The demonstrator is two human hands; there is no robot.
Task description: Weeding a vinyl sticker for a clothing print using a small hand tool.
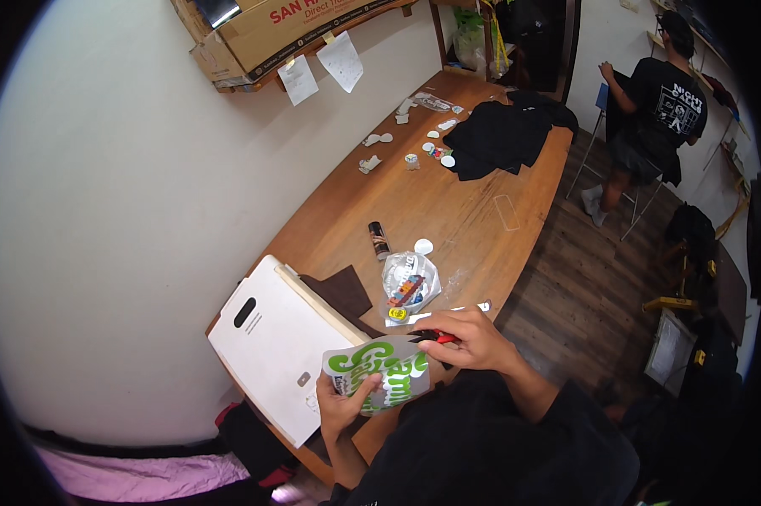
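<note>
Near edge of the wooden table (473, 219). Left hand (340, 405) pinches the lower left corner of a green-and-white printed sheet (382, 377), keeping it lifted and taut. Right hand (473, 337) is closed round small red-handled scissors (435, 337) whose blades meet the sheet's right edge. A white board (271, 346) lies to the left, a clear bag of small coloured bits (409, 282) just beyond, near enough to reach.
</note>
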